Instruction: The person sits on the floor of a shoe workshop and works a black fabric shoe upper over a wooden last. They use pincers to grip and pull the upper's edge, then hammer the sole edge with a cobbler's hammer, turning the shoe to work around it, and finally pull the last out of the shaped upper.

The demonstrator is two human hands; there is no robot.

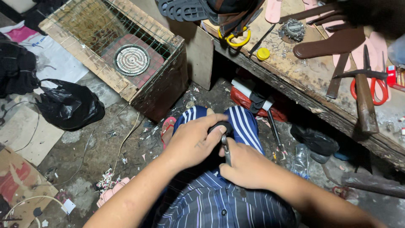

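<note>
**Blade close to thumb, piece held on the knee**

Head view: nearest are the two forearms over a striped shirt. The left hand (192, 143) has fingers curled and pressed together around a small black piece (220, 126), which sits on the knee of the striped trousers (240, 122). The right hand (247, 169) pinches a thin metal tool (226, 150), tip up at the piece, just beside the left thumb.

Risk, in my judgement: if the tool slips off, it can cut the thumb or leg, because the support is soft. A hammer (363, 101) and red scissors (375, 86) lie on the workbench (303, 76), well apart.
</note>
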